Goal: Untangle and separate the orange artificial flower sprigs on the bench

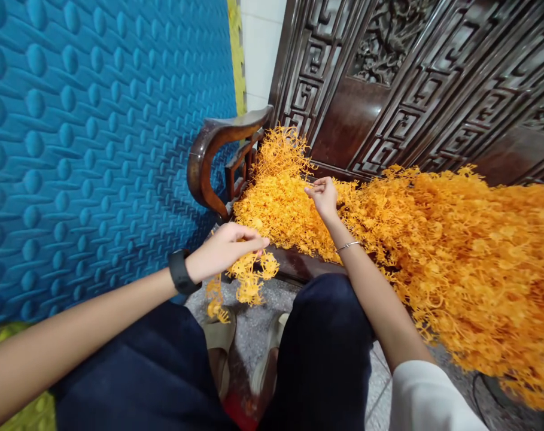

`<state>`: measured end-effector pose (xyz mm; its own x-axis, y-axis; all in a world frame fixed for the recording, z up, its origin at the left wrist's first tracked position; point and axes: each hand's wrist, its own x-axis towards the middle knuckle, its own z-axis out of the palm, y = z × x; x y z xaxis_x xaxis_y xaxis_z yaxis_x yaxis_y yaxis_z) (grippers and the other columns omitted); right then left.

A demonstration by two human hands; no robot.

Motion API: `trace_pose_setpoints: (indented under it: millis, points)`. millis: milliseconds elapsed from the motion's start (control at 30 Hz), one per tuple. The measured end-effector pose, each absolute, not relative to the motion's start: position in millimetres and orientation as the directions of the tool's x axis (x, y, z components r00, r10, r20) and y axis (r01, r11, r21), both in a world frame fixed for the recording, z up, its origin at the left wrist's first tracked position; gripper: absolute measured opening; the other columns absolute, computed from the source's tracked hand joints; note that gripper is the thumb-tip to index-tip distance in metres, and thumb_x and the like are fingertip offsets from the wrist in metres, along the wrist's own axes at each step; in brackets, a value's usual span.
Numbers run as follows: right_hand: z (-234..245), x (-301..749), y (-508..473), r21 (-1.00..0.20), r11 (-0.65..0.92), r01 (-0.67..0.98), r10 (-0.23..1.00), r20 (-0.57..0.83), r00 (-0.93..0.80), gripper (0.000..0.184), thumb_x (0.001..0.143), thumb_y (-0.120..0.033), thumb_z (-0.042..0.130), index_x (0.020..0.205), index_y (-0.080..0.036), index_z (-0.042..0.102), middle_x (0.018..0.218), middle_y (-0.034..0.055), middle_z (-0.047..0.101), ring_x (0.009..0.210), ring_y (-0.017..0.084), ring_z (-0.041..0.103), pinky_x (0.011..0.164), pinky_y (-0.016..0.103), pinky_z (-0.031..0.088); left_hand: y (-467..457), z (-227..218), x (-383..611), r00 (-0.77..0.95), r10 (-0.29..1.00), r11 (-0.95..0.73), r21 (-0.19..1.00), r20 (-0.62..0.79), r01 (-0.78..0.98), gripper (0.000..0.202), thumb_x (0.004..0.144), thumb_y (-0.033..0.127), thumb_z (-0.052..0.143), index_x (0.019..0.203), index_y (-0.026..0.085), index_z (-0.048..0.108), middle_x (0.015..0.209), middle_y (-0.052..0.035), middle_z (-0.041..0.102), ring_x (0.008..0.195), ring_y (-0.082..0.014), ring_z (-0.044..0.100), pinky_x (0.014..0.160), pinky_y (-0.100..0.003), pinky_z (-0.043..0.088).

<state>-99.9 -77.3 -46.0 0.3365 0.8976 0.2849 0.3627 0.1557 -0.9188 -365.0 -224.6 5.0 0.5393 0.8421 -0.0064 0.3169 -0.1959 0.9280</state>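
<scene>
My left hand (229, 248), with a dark band on its wrist, is closed on a small dangling bunch of orange plastic flower pieces (251, 281). The bunch hangs below the fingers, over the floor between my knees. My right hand (324, 196), with a thin bracelet at the wrist, is above the large heap of the same orange pieces (294, 209). Its thumb and fingertips are pinched together; whatever lies between them is too small to make out. The heap covers the seat of a carved wooden bench.
The bench's curved wooden armrest (204, 161) stands left of the heap, and its carved backrest (348, 114) rises behind. More orange pieces (482, 257) spill over the front edge at right. A blue textured mat (96, 137) lies at left. A cable (482, 389) shows at lower right.
</scene>
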Motion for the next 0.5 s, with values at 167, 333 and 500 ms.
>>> trace_pose_setpoints:
  millis: [167, 333, 500]
  points:
    - [-43.3, -119.3, -82.7, -0.759, 0.306, 0.574, 0.889, 0.444, 0.113, 0.031, 0.066, -0.027, 0.071, 0.091, -0.018, 0.054, 0.111, 0.0102, 0.058, 0.1, 0.021, 0.054, 0.091, 0.037, 0.041, -215.2, 4.0, -357.9, 0.546, 0.837, -0.289, 0.878, 0.038, 0.381, 0.039, 0.086, 0.042, 0.046, 0.056, 0.017, 0.043, 0.052, 0.0057, 0.03, 0.05, -0.0076, 0.027, 0.049, -0.024, 0.022]
    - [-10.5, -149.4, -124.6, -0.951, 0.24, 0.195, 0.917, 0.156, -0.368, 0.033, 0.081, -0.046, 0.055, 0.09, -0.016, 0.063, 0.096, 0.01, 0.067, 0.089, 0.018, 0.064, 0.084, 0.037, 0.047, -207.9, 0.9, -356.8, 0.583, 0.812, -0.3, 0.861, 0.005, 0.411, 0.04, 0.083, 0.037, 0.047, 0.05, 0.019, 0.031, 0.048, 0.007, 0.023, 0.048, -0.0065, 0.021, 0.047, -0.024, 0.018]
    - [7.4, -174.7, -158.4, -0.985, 0.13, 0.115, 0.69, 0.006, -0.724, 0.031, 0.07, -0.037, 0.072, 0.093, -0.017, 0.068, 0.092, 0.0039, 0.07, 0.083, 0.013, 0.064, 0.081, 0.03, 0.049, -202.9, -4.9, -358.5, 0.598, 0.801, -0.314, 0.854, 0.004, 0.414, 0.039, 0.075, 0.031, 0.051, 0.046, 0.019, 0.027, 0.046, 0.0073, 0.021, 0.047, -0.0058, 0.019, 0.048, -0.024, 0.017]
